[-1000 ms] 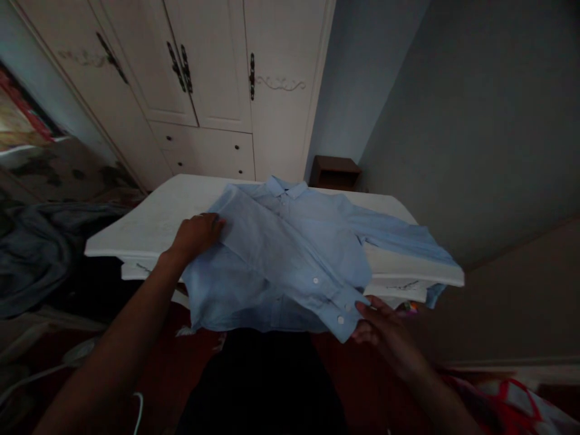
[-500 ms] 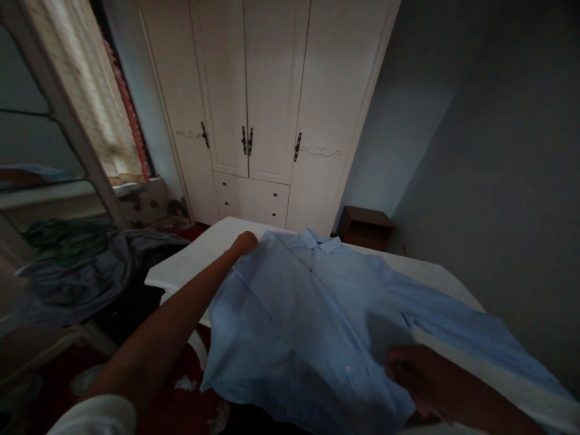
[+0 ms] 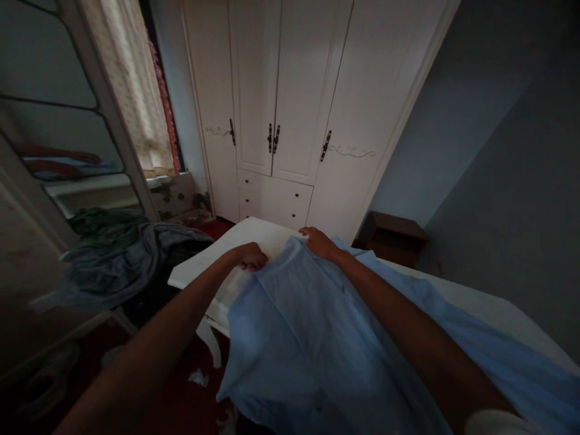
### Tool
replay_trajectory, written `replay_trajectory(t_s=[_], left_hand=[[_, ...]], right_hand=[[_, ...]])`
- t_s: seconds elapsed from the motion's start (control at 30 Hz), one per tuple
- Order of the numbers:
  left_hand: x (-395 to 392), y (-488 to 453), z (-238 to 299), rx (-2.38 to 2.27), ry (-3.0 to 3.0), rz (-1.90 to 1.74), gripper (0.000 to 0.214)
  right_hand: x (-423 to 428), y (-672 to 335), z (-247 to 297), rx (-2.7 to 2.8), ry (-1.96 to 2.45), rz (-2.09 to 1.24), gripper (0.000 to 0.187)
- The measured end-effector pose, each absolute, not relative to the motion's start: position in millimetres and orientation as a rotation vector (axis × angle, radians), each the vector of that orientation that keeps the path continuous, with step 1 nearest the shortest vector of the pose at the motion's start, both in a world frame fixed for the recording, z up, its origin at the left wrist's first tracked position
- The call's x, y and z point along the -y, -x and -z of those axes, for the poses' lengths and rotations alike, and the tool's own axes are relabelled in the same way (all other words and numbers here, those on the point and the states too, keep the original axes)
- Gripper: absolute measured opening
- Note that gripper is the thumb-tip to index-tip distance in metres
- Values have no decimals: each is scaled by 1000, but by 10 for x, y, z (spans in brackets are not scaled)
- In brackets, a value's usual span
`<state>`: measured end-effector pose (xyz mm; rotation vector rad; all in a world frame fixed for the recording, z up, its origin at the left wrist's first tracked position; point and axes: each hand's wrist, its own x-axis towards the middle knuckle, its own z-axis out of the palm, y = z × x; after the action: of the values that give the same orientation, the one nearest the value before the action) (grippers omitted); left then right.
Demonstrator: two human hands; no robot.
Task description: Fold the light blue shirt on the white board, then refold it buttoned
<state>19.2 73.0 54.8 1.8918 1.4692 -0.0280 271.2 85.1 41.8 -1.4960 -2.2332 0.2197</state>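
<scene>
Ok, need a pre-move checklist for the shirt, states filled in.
1. Left hand at the shirt: ok, fingers curled by its edge.
2. Right hand at the shirt: ok, at the upper part, toward the table's far edge.
3. Both grips firm: cannot tell, fingertips partly hidden.
4. Shirt wholly on the table: not ok, lower part hangs past the near edge.
5. Collar lying flat: cannot tell, right arm in the way.
</scene>
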Motion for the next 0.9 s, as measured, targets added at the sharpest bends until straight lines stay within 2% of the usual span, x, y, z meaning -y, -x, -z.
replay_trajectory(t_s=[0.2, 0.33, 0.57, 0.73, 0.9], left_hand=[[-427, 97, -550, -1170, -1895, -125, 43], [-188, 213, -417, -1225, -2036, -284, 63], [63, 21, -187, -1632, -2108, -592, 30], [129, -89, -133, -1810, -2163, -748, 26], [148, -75, -92, -1836, -2202, -708, 25]], right_hand=[[-1530, -2538, -157, 2468, 1350, -247, 56], [-1689, -2616, -99, 2541, 1308, -300, 48], [-1645, -2834, -90, 2437, 1380, -319, 44], [-1623, -2810, -8, 2281, 1435, -296, 43], [-1628, -2792, 134, 2083, 1517, -234, 44]])
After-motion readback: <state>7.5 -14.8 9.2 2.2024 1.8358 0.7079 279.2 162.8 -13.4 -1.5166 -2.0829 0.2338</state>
